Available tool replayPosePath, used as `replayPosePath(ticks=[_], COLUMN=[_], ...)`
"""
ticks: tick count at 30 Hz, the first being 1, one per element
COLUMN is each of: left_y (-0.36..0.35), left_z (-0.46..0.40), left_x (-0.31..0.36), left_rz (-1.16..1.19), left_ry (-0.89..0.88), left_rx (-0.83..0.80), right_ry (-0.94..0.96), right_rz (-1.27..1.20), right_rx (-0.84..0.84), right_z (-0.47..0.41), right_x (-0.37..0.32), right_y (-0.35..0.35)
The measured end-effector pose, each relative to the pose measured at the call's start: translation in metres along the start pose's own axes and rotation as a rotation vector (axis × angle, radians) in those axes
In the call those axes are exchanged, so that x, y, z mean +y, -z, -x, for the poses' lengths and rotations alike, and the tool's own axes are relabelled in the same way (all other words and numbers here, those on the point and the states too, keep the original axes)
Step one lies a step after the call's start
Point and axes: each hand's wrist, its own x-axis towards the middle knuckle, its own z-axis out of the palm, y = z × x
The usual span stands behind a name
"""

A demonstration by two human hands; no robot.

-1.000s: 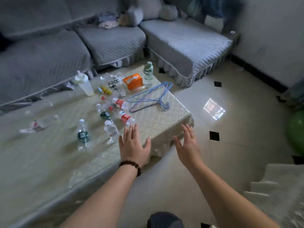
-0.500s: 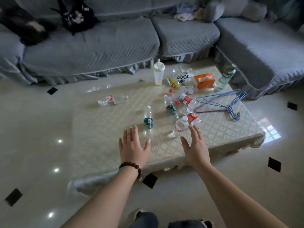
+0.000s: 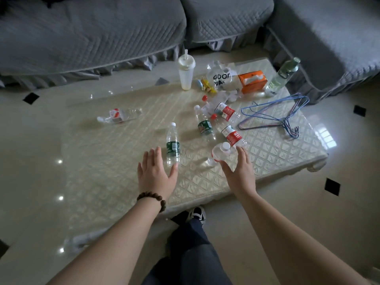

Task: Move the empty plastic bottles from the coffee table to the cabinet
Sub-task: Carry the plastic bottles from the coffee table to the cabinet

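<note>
The nearest empty bottle (image 3: pixel 221 154), a clear one with a white cap, lies on its side near the front edge of the tabletop (image 3: pixel 123 182). Our right hand (image 3: pixel 239 171) is at it, the fingers (image 3: pixel 241 154) spread over its body and touching it but not yet closed round it. Just to the left stands a green-labelled bottle (image 3: pixel 172 145), upright; our left hand (image 3: pixel 156 173) hovers beside its base, fingers loose and holding nothing.

To do this step well, we should wrap the right fingers around the middle of the lying bottle rather than pinch the cap end, since an empty bottle is light and will likely skid or roll on the smooth cover. The left hand can take the upright bottle low on the label, so it does not tip.

Further back lie two red-labelled bottles (image 3: pixel 233 136) and another green-labelled one (image 3: pixel 204 126), close together and touching, and one more bottle (image 3: pixel 119 116) lies well apart to the left. We should leave alone the blue hangers (image 3: pixel 273 118), the orange tissue box (image 3: pixel 253 81) and the straw cup (image 3: pixel 186 74). The cabinet is not in view.
</note>
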Motion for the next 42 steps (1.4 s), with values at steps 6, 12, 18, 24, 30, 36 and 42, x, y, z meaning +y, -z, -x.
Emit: replayPosePath(ticks=[6,12,18,24,30,36,42], left_y=[-0.048,-0.09,-0.113,-0.146,-0.188,-0.21,-0.196], left_z=[-0.06,-0.105,-0.139,-0.179,-0.22,-0.24,-0.234], left_x=[0.02,0.017,0.004,-0.002,-0.013,-0.026,-0.031], left_rz=[-0.024,-0.009,0.009,0.054,0.083,0.077,0.165], left_ry=[0.037,0.103,0.159,0.226,0.368,0.449,0.376], left_rx=[-0.072,-0.112,-0.098,-0.103,-0.147,-0.203,-0.211], right_ry=[-0.12,-0.177,-0.193,-0.172,-0.084,-0.071,-0.06], right_rz=[-0.019,-0.004,-0.081,-0.104,-0.042,-0.053,-0.022], right_rx=[-0.057,-0.149,-0.093,-0.046,-0.017,0.023,0.004], right_z=[-0.067,-0.107,-0.131,-0.161,-0.182,-0.184,-0.183], right_x=[0.034,0.056,0.053,0.04,0.039,0.039,0.037], right_y=[-0.025,-0.059,-0.077,-0.093,-0.112,-0.12,-0.117])
